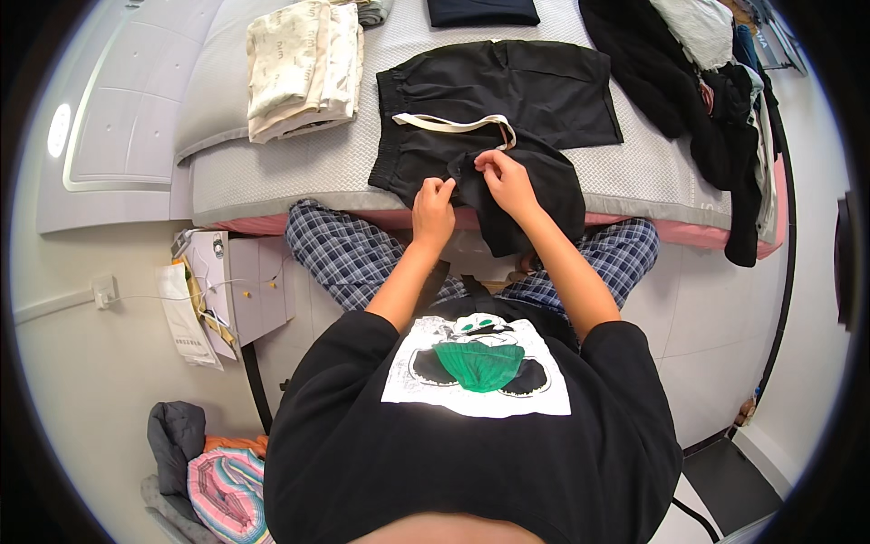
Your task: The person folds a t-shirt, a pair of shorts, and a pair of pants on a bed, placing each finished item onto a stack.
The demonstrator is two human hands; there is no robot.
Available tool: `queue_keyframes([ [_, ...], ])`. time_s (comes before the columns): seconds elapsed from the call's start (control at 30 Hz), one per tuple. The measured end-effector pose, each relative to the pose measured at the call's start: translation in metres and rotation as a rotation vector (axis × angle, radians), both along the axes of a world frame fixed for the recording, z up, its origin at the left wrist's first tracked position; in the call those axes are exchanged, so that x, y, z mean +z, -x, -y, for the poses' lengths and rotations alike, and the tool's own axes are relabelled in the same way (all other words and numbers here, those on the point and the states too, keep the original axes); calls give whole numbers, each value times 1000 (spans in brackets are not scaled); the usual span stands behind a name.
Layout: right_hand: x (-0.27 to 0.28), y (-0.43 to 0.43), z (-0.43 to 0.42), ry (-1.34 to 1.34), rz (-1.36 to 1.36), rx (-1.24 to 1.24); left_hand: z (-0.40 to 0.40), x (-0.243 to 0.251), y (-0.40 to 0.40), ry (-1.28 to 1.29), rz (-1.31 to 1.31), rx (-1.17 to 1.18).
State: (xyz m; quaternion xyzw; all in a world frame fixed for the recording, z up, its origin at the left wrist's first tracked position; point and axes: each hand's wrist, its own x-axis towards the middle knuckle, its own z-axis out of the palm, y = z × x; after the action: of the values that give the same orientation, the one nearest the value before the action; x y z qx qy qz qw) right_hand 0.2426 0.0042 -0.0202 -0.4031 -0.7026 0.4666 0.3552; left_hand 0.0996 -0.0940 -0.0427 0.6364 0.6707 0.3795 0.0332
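Observation:
A pair of black shorts (pixel 544 88) lies across the bed in front of me, its gathered elastic waistband (pixel 389 129) to the left. A cream drawstring (pixel 442 124) trails over the fabric. My left hand (pixel 433 207) pinches the near edge of the shorts below the waistband. Just right of it, my right hand (pixel 506 180) grips a fold of the same near leg between thumb and fingers. The near leg is bunched and hangs over the bed's edge, while the far leg lies flat. What the fingertips hold exactly is partly hidden.
Folded cream printed cloth (pixel 299 68) is stacked at the left, beside a grey pillow (pixel 217 88). A folded dark garment (pixel 482 10) lies at the back. Heaped clothes (pixel 720 102) cover the bed's right side. A small cabinet (pixel 238 285) stands at left, with cables.

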Motion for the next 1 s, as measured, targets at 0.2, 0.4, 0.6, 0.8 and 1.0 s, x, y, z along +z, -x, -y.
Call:
queue_keyframes([
  [0.2,11,15,-4,-280,214,76,-1,0,3,-20,-86,-48],
  [0.4,28,18,-19,-712,429,369,-1,2,7,-4,-155,-107],
  [0.6,47,23,-42,-766,788,739,5,2,9,-35,-152,-166],
  [0.8,60,16,-72,-1032,705,737,5,-9,10,-49,-132,-95],
  [1.0,49,-2,-65,-812,539,725,7,-15,12,-76,-164,-98],
])
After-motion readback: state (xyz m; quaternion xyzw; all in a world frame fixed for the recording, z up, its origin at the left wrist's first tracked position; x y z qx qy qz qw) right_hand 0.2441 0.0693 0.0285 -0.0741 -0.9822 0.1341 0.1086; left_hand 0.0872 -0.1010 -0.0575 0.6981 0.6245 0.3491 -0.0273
